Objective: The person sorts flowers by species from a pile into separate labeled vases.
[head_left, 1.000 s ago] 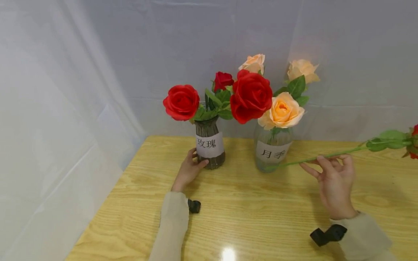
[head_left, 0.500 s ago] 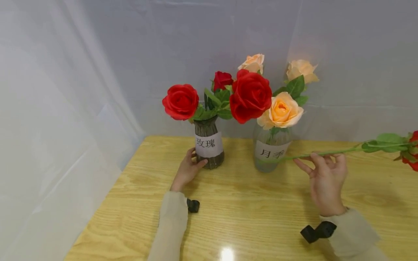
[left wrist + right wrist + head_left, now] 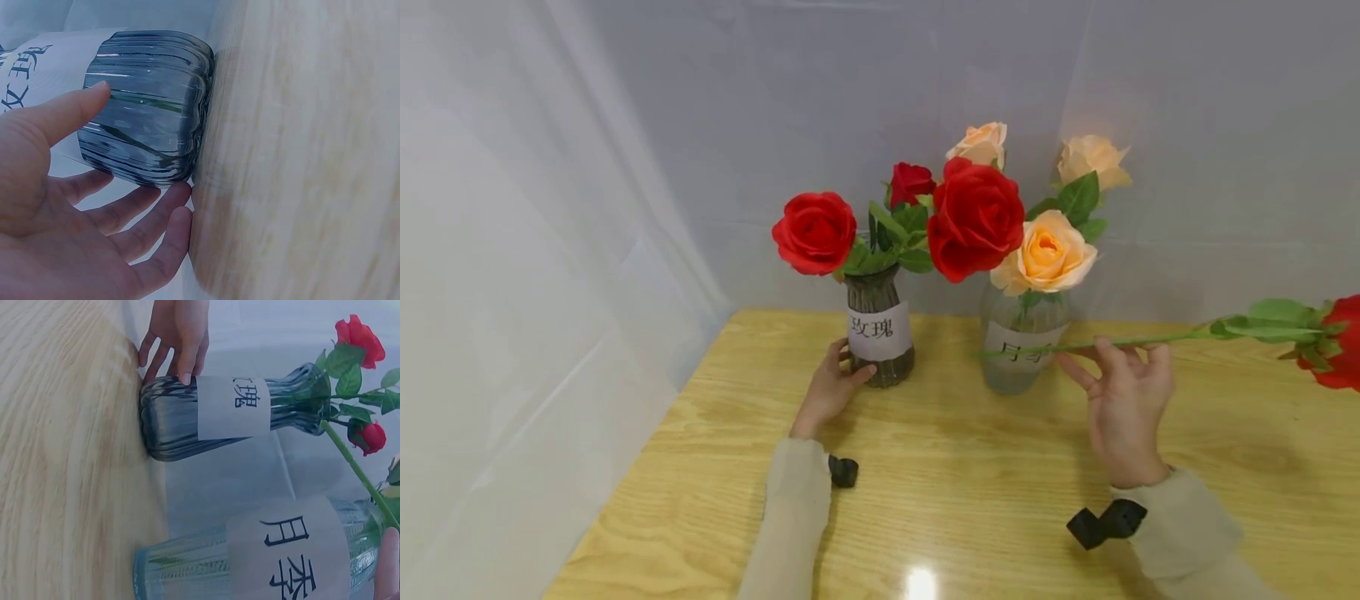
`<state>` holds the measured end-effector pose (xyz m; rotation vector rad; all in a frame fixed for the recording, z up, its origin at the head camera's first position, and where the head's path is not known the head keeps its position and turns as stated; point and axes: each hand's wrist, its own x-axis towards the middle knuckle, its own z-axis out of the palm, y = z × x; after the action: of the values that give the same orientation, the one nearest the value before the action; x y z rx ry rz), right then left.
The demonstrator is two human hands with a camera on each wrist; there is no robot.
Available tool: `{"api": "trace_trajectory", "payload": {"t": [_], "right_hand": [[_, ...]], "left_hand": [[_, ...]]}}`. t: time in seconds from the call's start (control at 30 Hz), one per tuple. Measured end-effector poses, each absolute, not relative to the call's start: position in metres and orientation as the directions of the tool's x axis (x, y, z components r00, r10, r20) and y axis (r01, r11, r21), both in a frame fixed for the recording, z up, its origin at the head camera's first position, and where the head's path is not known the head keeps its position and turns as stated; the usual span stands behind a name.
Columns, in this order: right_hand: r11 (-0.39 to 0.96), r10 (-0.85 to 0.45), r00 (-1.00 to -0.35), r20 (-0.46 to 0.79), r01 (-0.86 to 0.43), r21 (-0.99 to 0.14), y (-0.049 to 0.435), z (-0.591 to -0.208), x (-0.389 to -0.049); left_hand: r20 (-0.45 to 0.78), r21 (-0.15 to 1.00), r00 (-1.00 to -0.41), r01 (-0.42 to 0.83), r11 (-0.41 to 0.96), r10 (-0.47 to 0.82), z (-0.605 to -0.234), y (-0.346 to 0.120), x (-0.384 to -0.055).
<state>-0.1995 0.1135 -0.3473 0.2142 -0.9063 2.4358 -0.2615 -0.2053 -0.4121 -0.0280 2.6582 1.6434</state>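
My left hand (image 3: 829, 393) holds the lower side of a ribbed grey glass vase (image 3: 892, 372), which stands upright with red roses in it. In the left wrist view, its thumb (image 3: 78, 109) lies on the glass, the other fingers around the far side. My right hand (image 3: 1126, 417) pinches the green stem of a long red rose (image 3: 1341, 343), held nearly level. The bloom points right, partly cut off by the frame. The stem crosses in front of a clear glass vase (image 3: 1009, 382) holding peach roses (image 3: 1049, 252). The right wrist view shows the stem tip near the grey vase's mouth.
White paper labels with Chinese characters wrap both vases, such as the grey vase's label (image 3: 877, 332). The vases stand near the back edge of a wooden table (image 3: 947, 483). Behind hangs a pale sheet (image 3: 790, 92). A large red rose (image 3: 976, 221) leans over toward the peach ones.
My right hand has moved left and slightly up with the rose, so the stem's tip has passed across the clear vase. My left hand stays at the grey vase.
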Motion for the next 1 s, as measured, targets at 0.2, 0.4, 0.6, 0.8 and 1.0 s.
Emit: {"api": "trace_trajectory", "payload": {"t": [0.2, 0.4, 0.6, 0.8, 1.0], "right_hand": [[-0.655, 0.404, -0.841, 0.359, -0.54, -0.528, 0.101, -0.344, -0.199], [-0.661, 0.409, -0.829, 0.381, -0.557, -0.502, 0.088, -0.339, -0.2], [-0.573, 0.423, -0.78, 0.462, -0.625, -0.531, 0.074, -0.336, -0.201], [-0.473, 0.435, -0.707, 0.558, -0.706, -0.527, 0.056, -0.334, -0.204], [-0.431, 0.451, -0.674, 0.586, -0.739, -0.518, 0.037, -0.334, -0.207]], "left_hand": [[-0.015, 0.894, -1.0, -0.015, 0.447, -0.003, -0.412, -0.205, -0.26], [-0.001, 0.891, -1.0, 0.0, 0.455, 0.003, -0.414, -0.206, -0.261], [-0.004, 0.887, -1.0, -0.005, 0.461, -0.004, -0.415, -0.206, -0.261], [-0.004, 0.888, -1.0, -0.006, 0.46, -0.005, -0.414, -0.206, -0.261], [-0.007, 0.891, -1.0, -0.008, 0.454, -0.005, -0.414, -0.206, -0.262]]}}
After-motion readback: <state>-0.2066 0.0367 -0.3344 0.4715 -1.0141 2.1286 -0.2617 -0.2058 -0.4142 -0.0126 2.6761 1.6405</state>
